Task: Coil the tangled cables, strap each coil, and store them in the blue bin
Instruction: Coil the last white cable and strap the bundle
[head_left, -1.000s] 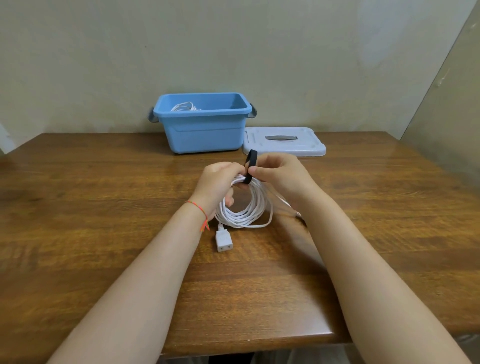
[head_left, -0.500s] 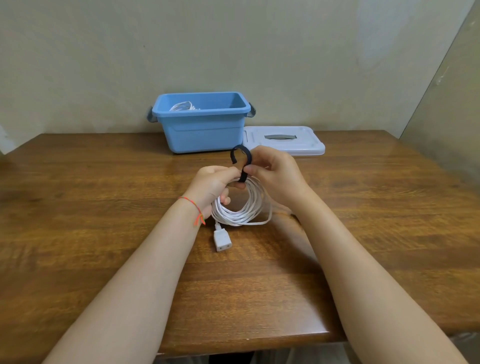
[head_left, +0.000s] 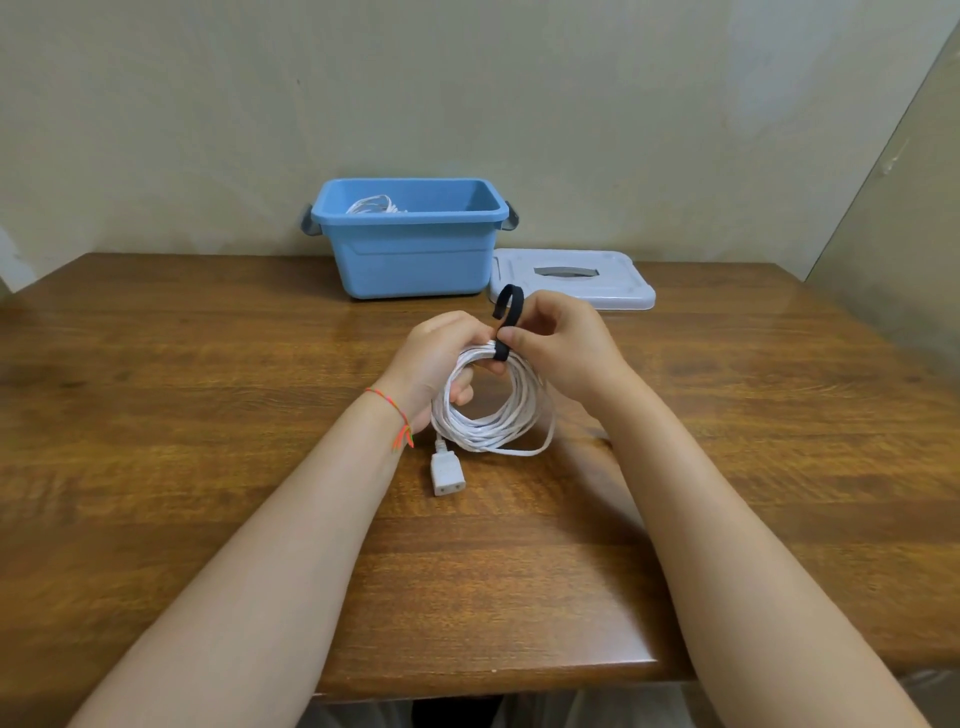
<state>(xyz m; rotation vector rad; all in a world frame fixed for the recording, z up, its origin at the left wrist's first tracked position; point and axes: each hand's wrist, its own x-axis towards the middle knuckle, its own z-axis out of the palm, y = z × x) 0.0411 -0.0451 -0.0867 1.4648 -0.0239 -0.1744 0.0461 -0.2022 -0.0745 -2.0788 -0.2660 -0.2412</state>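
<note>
Desk (head_left: 208, 519): brown wood grain; the near edge is seen at the bottom of the view, and all items listed are carried on it.
Connector (head_left: 444, 472): white two-hole plug end of the cable, laid flat on the desk just near of the coil.
Coil (head_left: 488, 415): white cable wound in a round bundle, held upright at desk centre between both hands; one loose loop is seen sagging at its lower right.
Left hand (head_left: 436, 364): curled round the left and top of the coil, fingers closed on the strands. A red-orange thread is worn at the wrist.
Right hand (head_left: 558, 348): fingers closed in a pinch on the strap at the top of the coil.
Strap (head_left: 506, 325): black band passed round the top of the coil; its free end is curled upward and is not yet pressed down.
Lid (head_left: 571, 283): pale grey, laid flat at far right, just beside the bin.
Blue bin (head_left: 410, 260): open, set at the far edge by the wall; a white cable bundle (head_left: 371, 204) is already seen inside at its left.
Progress: judged partly done. One bundle is stored; this coil is wound, its strapping unfinished; closing the strap and placing the coil in the bin remain. No other loose cable is seen.
Markings: no brand, label or writing can be read.
</note>
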